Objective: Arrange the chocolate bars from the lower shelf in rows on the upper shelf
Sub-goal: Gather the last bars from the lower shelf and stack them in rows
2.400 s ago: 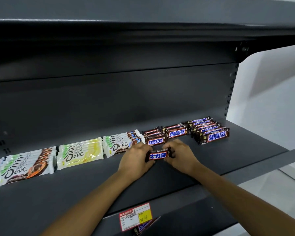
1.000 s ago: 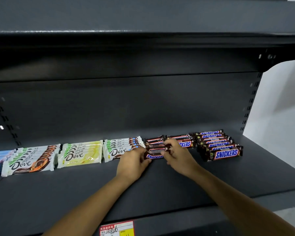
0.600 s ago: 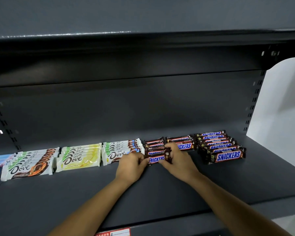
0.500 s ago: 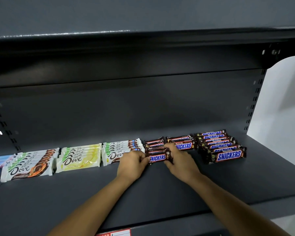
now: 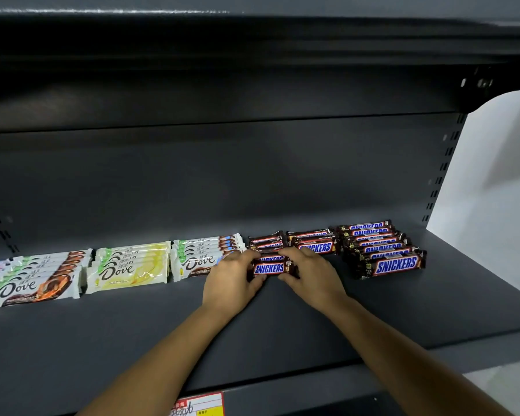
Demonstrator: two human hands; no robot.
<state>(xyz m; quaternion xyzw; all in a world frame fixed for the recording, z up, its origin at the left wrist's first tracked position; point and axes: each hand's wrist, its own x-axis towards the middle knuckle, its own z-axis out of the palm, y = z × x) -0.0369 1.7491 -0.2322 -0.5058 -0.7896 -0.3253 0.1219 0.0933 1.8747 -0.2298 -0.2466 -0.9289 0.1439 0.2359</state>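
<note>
Upper shelf (image 5: 102,340), seen from my head: a dark deck, its front half bare. Three Dove rows (image 5: 126,265) fill the left, each bar leaning on the one behind. To their right stand three Snickers rows: the full row (image 5: 385,250) nearest the wall, the middle row (image 5: 315,246) of few bars, and the short row (image 5: 266,240) just beside the Dove. My left hand (image 5: 231,283) and right hand (image 5: 309,274) meet at the front of the short row, with the bar (image 5: 269,268) between them. My left fingers curl round its left end, and my right thumb and fingers pinch its right end. A couple of seconds ago I held this bar clear of the row with its Chinese lettering showing; it is now turned logo-forward and drawn back against the row. My hands hide its underside, so it may be resting on the shelf or a shade above it. I judge this bar nearly placed; the short and middle rows need more bars from below.
</note>
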